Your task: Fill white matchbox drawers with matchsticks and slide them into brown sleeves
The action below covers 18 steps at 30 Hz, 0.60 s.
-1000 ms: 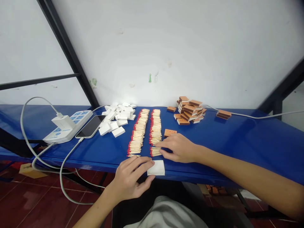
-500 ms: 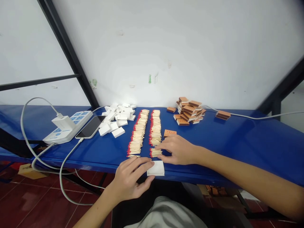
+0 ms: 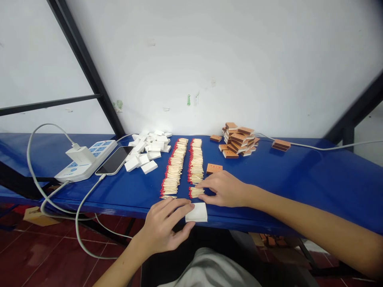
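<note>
At the table's front edge lies a white matchbox tray [image 3: 197,212]. My left hand [image 3: 170,223] grips its left end, with fingers on the far side and the thumb at the near side. Just beyond it, the index finger and thumb of my right hand [image 3: 223,189] close around a small group of red-tipped matches [image 3: 196,192], set slightly apart from the right-hand row of matches [image 3: 196,161]. A second row of matches [image 3: 173,167] runs alongside on the left. An orange matchbox [image 3: 214,168] lies flat behind my right hand.
White trays [image 3: 149,147] are heaped at the back left, beside a phone [image 3: 114,160] and a power strip [image 3: 86,163] with white cables. Orange matchboxes [image 3: 238,139] are piled at the back right; a couple more [image 3: 281,144] sit farther right. A white wall backs the blue table [image 3: 299,179].
</note>
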Each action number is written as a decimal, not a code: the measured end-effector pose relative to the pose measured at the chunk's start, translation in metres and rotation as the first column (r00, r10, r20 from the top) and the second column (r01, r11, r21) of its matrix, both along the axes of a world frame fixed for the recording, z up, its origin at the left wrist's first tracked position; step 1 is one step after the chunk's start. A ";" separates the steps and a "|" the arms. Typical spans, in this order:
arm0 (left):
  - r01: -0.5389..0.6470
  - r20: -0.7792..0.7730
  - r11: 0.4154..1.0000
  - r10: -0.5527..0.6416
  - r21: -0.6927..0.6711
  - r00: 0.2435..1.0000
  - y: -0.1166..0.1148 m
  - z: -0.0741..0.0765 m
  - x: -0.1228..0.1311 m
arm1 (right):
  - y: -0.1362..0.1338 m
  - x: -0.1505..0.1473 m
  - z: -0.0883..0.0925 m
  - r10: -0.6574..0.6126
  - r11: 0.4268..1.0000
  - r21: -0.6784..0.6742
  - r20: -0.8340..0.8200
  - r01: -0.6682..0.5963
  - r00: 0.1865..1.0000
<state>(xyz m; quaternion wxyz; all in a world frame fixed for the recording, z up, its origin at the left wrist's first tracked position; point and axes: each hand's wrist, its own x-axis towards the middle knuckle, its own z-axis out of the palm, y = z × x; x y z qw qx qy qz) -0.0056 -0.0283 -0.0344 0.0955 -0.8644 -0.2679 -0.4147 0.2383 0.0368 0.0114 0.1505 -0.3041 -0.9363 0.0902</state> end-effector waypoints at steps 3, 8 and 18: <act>0.000 -0.006 1.000 0.000 -0.008 1.000 0.000 -0.001 0.000 | 0.000 -0.001 -0.001 -0.005 1.000 0.022 -0.008 0.005 1.000; 0.003 -0.007 1.000 -0.003 -0.011 1.000 0.000 0.000 0.000 | 0.001 -0.001 -0.002 -0.013 0.999 0.029 -0.045 0.014 0.999; 0.010 -0.008 1.000 -0.010 -0.013 1.000 0.000 0.000 0.000 | 0.002 -0.001 -0.004 -0.018 1.000 0.022 -0.049 0.019 0.999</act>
